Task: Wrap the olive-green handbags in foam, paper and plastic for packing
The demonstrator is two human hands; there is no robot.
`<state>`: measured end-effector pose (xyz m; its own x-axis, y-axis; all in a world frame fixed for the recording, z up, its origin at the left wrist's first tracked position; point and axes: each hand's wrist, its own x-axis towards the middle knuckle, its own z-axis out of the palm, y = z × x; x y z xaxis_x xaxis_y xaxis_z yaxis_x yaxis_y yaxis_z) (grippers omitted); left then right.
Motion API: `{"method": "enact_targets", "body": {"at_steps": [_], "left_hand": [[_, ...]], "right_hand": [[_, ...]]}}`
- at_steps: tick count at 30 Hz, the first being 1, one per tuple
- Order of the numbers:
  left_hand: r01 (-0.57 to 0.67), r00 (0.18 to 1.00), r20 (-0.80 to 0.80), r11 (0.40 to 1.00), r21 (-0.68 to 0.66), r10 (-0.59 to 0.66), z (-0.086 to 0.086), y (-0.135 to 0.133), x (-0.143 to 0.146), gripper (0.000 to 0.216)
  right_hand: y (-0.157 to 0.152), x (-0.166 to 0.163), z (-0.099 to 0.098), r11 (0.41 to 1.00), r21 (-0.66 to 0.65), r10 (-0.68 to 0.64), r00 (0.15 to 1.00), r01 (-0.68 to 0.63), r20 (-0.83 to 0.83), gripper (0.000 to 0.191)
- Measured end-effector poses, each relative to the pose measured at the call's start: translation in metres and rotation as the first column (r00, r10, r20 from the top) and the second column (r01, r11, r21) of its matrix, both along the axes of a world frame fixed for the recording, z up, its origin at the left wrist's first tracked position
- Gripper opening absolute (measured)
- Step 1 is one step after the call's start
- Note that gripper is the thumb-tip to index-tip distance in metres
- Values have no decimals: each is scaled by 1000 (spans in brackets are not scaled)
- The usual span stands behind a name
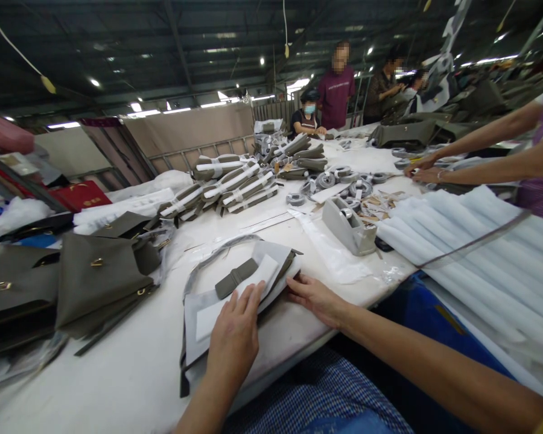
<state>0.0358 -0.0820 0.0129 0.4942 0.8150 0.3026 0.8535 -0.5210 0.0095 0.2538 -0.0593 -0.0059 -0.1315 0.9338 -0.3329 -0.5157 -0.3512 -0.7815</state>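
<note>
My left hand [234,331] lies flat, fingers together and stretched out, pressing on a white paper sheet [217,310] over a grey bag part [199,337] at the table's near edge. A folded olive-grey strap [236,277] rests on the paper just beyond its fingertips. My right hand [315,296] lies open with fingers extended, touching the right edge of the same paper-wrapped stack.
Olive-grey handbags [102,280] lie at the left. Paper-banded strap bundles [235,184] and coiled straps [344,181] fill the middle. A tape dispenser [349,226] stands right of my hands, beside white foam rolls [475,253]. Another person's hands [423,169] work at the right; more people stand at the far end.
</note>
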Motion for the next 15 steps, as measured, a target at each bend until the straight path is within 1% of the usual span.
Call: {"method": "enact_targets", "body": {"at_steps": [2, 4, 7, 10, 12, 15], "left_hand": [[-45, 998, -41, 999, -15, 44, 3, -2, 9, 73], [-106, 992, -67, 994, 4, 106, 2, -5, 19, 74], [-153, 987, -35, 985, 81, 156, -9, -8, 30, 70], [-142, 990, 19, 973, 183, 141, -26, -9, 31, 65], [-121, 993, 28, 962, 244, 118, -35, -9, 28, 65], [-86, 996, 14, 957, 276, 85, -41, -10, 25, 67]], "right_hand": [[0, -8, -2, 998, 26, -64, 997, 65, -39, 41], [-1, -16, -5, 992, 4, -125, 991, 125, -53, 40], [-1, -22, -9, 981, -20, -196, 980, 195, -42, 38], [-2, -25, -9, 972, -24, -234, 971, 234, -43, 40], [-3, -26, -6, 968, -34, -251, 967, 249, -48, 40], [-5, -26, -4, 962, -54, -270, 961, 267, -60, 38]]}}
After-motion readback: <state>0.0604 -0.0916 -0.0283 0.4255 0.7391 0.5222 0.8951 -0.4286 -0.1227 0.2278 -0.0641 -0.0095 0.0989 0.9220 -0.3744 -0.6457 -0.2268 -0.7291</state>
